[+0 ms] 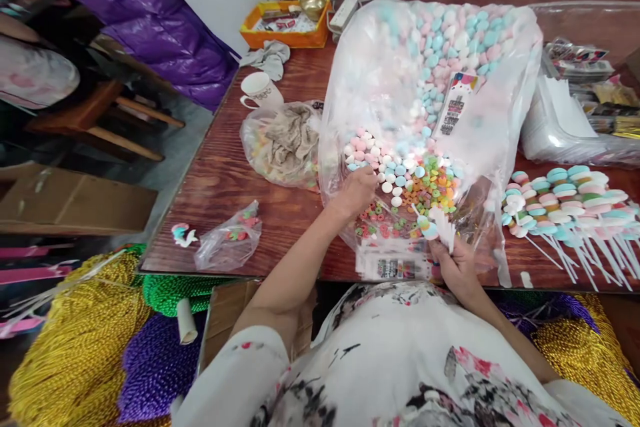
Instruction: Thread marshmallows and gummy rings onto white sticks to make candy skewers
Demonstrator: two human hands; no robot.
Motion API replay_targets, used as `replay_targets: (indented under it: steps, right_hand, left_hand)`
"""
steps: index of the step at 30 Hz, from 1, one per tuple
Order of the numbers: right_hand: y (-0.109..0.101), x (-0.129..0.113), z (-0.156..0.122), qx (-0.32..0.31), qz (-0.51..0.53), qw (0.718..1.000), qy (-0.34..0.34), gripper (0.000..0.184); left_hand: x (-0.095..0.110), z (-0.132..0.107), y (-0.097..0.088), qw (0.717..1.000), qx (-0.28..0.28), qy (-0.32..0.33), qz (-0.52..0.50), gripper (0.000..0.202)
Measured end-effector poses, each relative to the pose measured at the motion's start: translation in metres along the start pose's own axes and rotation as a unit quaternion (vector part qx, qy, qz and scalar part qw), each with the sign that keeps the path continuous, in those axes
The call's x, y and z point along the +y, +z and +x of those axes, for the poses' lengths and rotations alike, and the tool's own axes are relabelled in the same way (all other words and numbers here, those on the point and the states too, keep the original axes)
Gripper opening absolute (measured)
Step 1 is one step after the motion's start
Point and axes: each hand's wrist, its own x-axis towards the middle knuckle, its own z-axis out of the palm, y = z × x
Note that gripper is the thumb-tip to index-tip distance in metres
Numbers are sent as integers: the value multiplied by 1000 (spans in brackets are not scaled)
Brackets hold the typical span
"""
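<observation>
My left hand (359, 191) is at the left side of the loose pastel candies (394, 173), its fingers drawn together in a pinch. What they hold, if anything, is too small to make out. My right hand (457, 268), near the table's front edge, grips a bunch of white sticks (445, 230). At the upper left of that bunch is a stick strung with candies (425, 227). Small ring-shaped candies (431, 188), green, orange and yellow, lie between the hands. A large clear plastic bag (373, 73) full of pink, blue and white candies lies open behind them.
Finished-looking candy sticks (575, 203) are piled at right, before a clear plastic bin (560, 137). Printed cards (393, 267) lie at the front edge. Left are a mug (261, 90), a bag with a brown cloth (293, 137), a small bag (233, 240) and an orange tray (310, 38).
</observation>
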Motion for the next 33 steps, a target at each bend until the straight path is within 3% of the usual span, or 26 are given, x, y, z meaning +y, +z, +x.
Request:
replay_targets:
  steps: [5,8,12,15,17,19,23,25,27,29,33]
  right_hand:
    - [3,-5,2,-24,-26,999,-15,23]
    - [6,-5,5,-31,-22,999,-4,23]
    - [10,-7,9,-55,-36,997,-46,20]
    - [10,-7,10,-51,-47,996,-55,19]
    - [9,-7,10,-41,-50,997,-41,20]
    - [7,-9,11,-39,-51,998,-29,20]
    - [9,-18,14,-59,-56,996,-31,21]
    - [11,-22,15,-67,-63,995,-35,22]
    - [12,-25,16,-72,-67,995,-36,23]
    - [12,-26,16,-73,-64,995,-31,23]
    - [12,-25,15,-68,-53,996,-28,22]
  left_hand:
    - [0,-12,17,999,18,-2,28,24]
    - [4,-18,16,998,-3,-7,65,21]
    - [10,-24,13,993,-5,3,120,20]
    - [13,-35,16,998,24,30,53,19]
    - [16,-43,20,995,57,17,-77,13]
    - [23,-52,22,956,105,-51,-269,8]
    - [43,-63,17,760,138,-202,-602,43]
    - [53,-66,12,693,130,-230,-671,42]
    - [58,-68,9,659,132,-237,-701,35]
    - [59,-70,7,642,136,-233,-717,31]
    - [59,-73,5,636,146,-224,-724,32]
